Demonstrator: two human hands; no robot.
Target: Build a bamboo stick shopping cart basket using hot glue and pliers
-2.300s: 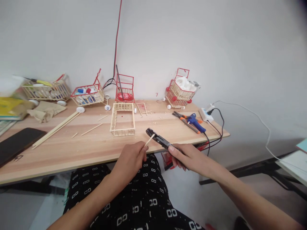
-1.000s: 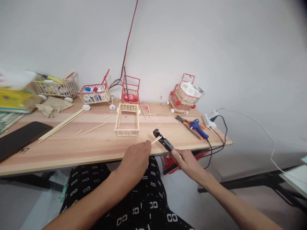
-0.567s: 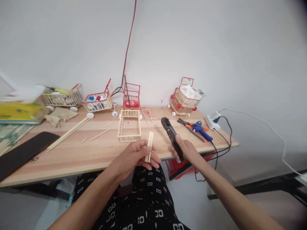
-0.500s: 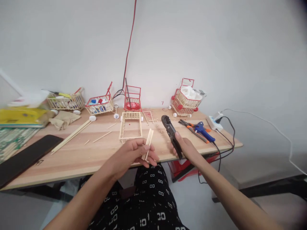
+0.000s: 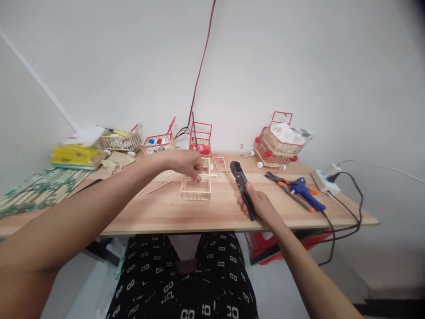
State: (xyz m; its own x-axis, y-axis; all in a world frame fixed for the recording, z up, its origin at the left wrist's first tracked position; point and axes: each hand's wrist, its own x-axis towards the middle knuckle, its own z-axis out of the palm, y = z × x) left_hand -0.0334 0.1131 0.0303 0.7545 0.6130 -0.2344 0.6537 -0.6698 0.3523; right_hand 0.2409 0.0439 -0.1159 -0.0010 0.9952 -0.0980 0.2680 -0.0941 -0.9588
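Observation:
My left hand [image 5: 187, 163] reaches out over the wooden table [image 5: 212, 212] and holds short wooden sticks [image 5: 208, 176] level across the top of a small open wooden frame [image 5: 195, 189]. My right hand [image 5: 260, 205] grips the handles of black cutting pliers [image 5: 241, 182], their jaws pointing up and away, a little right of the frame. The pliers' jaws hold nothing.
Several small red-and-wood toy carts [image 5: 276, 140] line the back wall. Orange-handled pliers [image 5: 286, 189], a blue glue gun [image 5: 306, 193] and a white power strip [image 5: 327, 180] lie at the right. A yellow box [image 5: 77, 155], green-printed stick packs [image 5: 40, 190] and loose sticks lie at the left.
My left hand has gone from near my lap, holding cut sticks, forward to the wooden frame. The right hand with the pliers stayed near the table edge. My head turned left.

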